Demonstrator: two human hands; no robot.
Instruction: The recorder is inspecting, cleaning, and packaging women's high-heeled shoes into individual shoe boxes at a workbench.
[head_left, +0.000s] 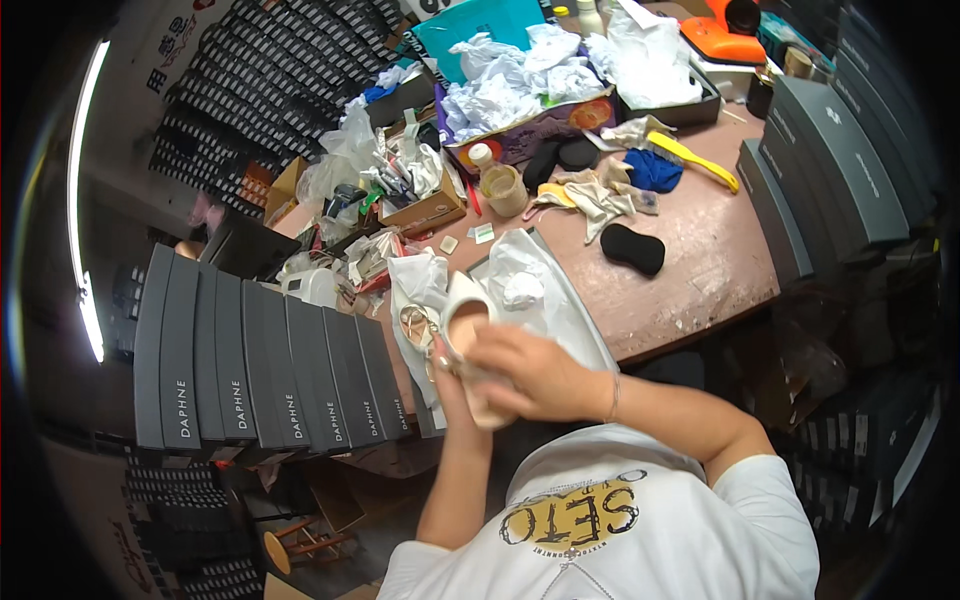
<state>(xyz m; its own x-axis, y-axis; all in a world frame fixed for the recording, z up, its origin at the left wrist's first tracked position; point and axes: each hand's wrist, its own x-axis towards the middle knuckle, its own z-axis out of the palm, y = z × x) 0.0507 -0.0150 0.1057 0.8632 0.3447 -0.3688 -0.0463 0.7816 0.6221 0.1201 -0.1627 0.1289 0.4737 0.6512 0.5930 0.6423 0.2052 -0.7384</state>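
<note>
A cream-white shoe (462, 305) with a tan insole is held over the front of the worn pink table (700, 270). My right hand (535, 370) lies across its rear part with the fingers curled on it. My left hand (445, 375) grips the shoe from below and the left, mostly hidden behind it. Just beyond the shoe sits an open shoe box (575, 310) lined with white tissue paper (520, 275). A strappy sandal (415, 325) lies on tissue to the left of the held shoe.
Dark grey shoe boxes are stacked at left (260, 360) and right (830, 160). On the table lie a black sponge (632, 248), a yellow-handled brush (695, 160), a blue cloth (655, 170), rags (600, 195), a small jar (503, 188) and boxes of crumpled paper (520, 80).
</note>
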